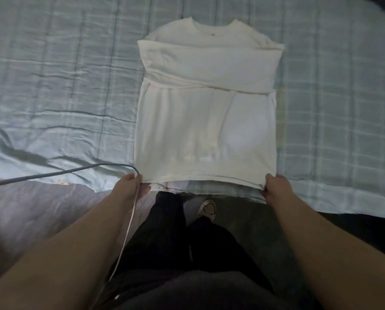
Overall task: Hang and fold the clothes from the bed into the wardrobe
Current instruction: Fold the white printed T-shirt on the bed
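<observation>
White T-shirt (206,121) lies flat on the bed, on the pale blue checked quilt (64,74). Long axis runs straight away from the person: collar (212,26) at the far end, hem (200,175) at the near end, right at the quilt's front edge. Sleeves are folded in across the chest (they form a band over the upper third), so the outline is a near rectangle.

Left hand (128,189): fingers curled, pinching the hem's left corner, thumb on top.
Right hand (276,189): same grip on the hem's right corner, fingers closed round the fabric edge. Both forearms reach forward roughly parallel, one per side of the shirt.

Grey cable (52,174) comes in from the left edge, loops over the left hand and drops toward the person's waist (touching the hand, beside the shirt's corner).

Lilac cover (30,209) shows under the quilt at lower left. Black trousers (164,231) and one light shoe (207,208) sit below the hem, between the arms.
</observation>
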### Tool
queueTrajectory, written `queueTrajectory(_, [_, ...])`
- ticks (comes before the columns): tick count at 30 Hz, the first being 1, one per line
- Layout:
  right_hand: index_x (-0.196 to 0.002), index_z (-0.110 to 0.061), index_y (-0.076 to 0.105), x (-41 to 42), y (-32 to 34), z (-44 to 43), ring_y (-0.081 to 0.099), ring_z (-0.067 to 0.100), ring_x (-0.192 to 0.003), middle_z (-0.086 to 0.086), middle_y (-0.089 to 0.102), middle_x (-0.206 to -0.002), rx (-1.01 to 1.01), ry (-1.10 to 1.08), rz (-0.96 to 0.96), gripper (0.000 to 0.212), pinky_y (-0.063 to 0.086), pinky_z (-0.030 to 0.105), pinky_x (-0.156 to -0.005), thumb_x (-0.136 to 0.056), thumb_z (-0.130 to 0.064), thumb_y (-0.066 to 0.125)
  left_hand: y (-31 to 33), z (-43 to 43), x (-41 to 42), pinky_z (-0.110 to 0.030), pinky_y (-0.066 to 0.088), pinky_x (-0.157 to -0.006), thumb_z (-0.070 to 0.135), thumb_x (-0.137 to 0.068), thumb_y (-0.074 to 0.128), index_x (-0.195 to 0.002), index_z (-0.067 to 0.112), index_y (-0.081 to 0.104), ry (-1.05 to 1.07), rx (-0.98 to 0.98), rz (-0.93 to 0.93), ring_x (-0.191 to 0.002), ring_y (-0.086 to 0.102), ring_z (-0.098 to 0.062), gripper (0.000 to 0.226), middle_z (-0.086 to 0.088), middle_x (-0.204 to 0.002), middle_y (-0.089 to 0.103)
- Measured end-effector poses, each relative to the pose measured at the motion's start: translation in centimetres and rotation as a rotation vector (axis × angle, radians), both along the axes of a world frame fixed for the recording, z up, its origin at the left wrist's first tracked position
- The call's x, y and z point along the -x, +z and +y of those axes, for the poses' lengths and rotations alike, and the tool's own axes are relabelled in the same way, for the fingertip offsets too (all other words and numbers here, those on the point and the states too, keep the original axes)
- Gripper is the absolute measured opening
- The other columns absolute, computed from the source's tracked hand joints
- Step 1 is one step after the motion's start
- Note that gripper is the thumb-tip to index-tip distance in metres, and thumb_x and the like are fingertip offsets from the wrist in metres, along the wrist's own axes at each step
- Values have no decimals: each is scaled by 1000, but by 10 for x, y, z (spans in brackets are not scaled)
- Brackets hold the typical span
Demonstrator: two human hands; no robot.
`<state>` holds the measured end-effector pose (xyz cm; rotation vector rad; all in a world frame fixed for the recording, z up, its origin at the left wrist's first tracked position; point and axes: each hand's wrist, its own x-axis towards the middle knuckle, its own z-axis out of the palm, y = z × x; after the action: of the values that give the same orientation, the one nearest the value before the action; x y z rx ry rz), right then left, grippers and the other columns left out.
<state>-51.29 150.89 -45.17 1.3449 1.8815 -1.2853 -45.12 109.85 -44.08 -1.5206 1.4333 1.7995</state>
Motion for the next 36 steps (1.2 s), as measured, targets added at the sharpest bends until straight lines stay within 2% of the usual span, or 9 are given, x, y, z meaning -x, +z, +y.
queueTrajectory(3, [-130, 8, 50, -8, 35, 3, 55, 27, -82, 30, 57, -129, -23, -26, 42, 35, 54, 31, -70, -99, -7, 47, 17, 1, -7, -32, 62, -64, 6, -101, 52, -113, 0, 53, 9, -3, 12, -73, 68, -23, 13, -18, -95, 64])
queueTrajectory(5, [-127, 7, 53, -11, 54, 8, 56, 26, -85, 21, 59, -119, -15, -54, 99, 30, 54, 20, -54, -99, -3, 46, 32, -1, -7, -30, 62, -61, 6, -101, 51, -113, -1, 53, 6, -6, 25, -65, 69, -19, 13, -17, -92, 63])
queueTrajectory(7, [-122, 5, 56, -12, 69, 13, 59, 31, -92, 19, 59, -118, 3, -91, 142, 27, 53, 24, -48, -97, -3, 47, 44, -5, -6, -28, 61, -59, 5, -101, 51, -114, -3, 54, -11, -19, 29, -65, 70, -19, 15, -19, -95, 64])
queueTrajectory(11, [-123, -7, 54, -4, 100, 19, 63, 34, -96, 20, 59, -122, -69, -82, 184, 32, 58, 42, -69, -91, -8, 51, 74, -15, 3, -32, 62, -64, 1, -99, 53, -124, -7, 51, -49, -44, 80, -76, 70, -27, 26, -23, -100, 63])
queueTrajectory(15, [-142, -23, 47, 18, 140, 5, 60, 28, -103, 8, 49, -124, 72, -131, 294, 49, 56, 48, -87, -97, -3, 49, 106, -27, 34, -40, 61, -75, -1, -98, 52, -130, 22, 47, -179, -16, 213, -86, 72, -35, 40, -20, -102, 68])
queueTrajectory(20, [-106, -13, 67, 64, 160, -6, 61, 24, -94, 13, 59, -120, 77, -120, 308, 22, 56, 34, -70, -99, -4, 48, 131, -48, 91, -41, 57, -91, -1, -96, 55, -108, 7, 66, -249, -27, 274, -71, 74, -25, 19, -36, -94, 65])
queueTrajectory(23, [-98, -11, 66, 99, 166, -10, 63, 22, -92, 16, 61, -116, 86, -175, 319, 18, 55, 31, -67, -100, -6, 49, 136, -60, 137, -43, 54, -98, 4, -96, 59, -111, 3, 66, -279, -55, 304, -100, 71, -35, 17, -28, -103, 71])
queueTrajectory(30, [-113, -7, 61, 189, 175, -28, 63, 19, -88, 12, 61, -103, 141, -329, 421, 21, 58, 24, -59, -100, -1, 46, 149, -71, 250, -38, 54, -96, 7, -100, 53, -117, 1, 60, -313, -164, 379, -110, 68, -31, 19, -26, -110, 69])
queueTrajectory(36, [-115, -7, 61, 277, 155, -41, 62, 19, -86, 10, 61, -96, 198, -360, 444, 23, 55, 31, -71, -99, 1, 47, 133, -75, 343, -37, 52, -97, -3, -94, 56, -123, 5, 58, -265, -177, 396, -104, 70, -22, 30, -17, -111, 71])
